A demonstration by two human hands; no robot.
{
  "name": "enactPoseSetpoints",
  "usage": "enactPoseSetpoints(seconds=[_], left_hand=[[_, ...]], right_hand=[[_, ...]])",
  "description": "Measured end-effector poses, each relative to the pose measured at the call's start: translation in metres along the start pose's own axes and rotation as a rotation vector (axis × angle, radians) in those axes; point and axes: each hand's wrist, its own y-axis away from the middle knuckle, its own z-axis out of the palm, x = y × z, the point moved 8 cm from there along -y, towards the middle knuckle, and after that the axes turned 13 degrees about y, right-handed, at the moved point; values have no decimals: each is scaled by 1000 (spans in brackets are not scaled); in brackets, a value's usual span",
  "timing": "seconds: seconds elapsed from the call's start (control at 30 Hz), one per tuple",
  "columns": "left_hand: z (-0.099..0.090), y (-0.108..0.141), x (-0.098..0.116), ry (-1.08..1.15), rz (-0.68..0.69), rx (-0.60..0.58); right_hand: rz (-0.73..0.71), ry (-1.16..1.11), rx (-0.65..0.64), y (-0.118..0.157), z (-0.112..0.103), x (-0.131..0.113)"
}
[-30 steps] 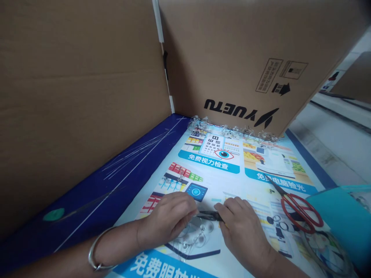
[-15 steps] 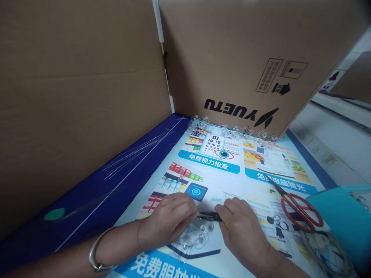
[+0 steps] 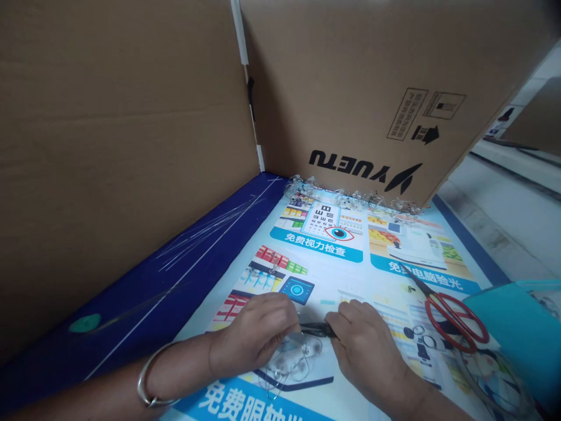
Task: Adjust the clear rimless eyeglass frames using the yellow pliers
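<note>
My right hand [image 3: 368, 345] is wrapped round dark pliers [image 3: 319, 330], whose jaws point left. The jaw tips meet the fingertips of my left hand [image 3: 263, 327], which are pinched together on something too small to make out. A silver bangle [image 3: 144, 380] circles my left wrist. Under and between the hands lies a loose tangle of clear wire with small beads [image 3: 291, 359], resting on the printed sheet [image 3: 324, 280].
Red-handled scissors [image 3: 458, 321] lie to the right, beside a teal item [image 3: 512, 327]. Cardboard walls [image 3: 359, 88] rise behind and at the left. Wire clusters [image 3: 359, 199] line the back edge. Thin strands [image 3: 205, 228] and a green piece [image 3: 85, 323] lie on blue cloth.
</note>
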Motion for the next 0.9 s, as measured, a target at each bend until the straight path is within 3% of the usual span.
enactPoseSetpoints(seconds=[0.2,0.47,0.73,0.9], left_hand=[[0,1,0,15,8,-8],[-1,-2,-5,76,-52,1],[-10,-5,-8,196,-95,67],[-10,-2,-13,152,-151,77]], right_hand=[[4,16,-35,1,-1,0],[24,9,27,2,-3,1],[70,-129,-94,-1,2,8],[70,-154,-65,-1,-1,5]])
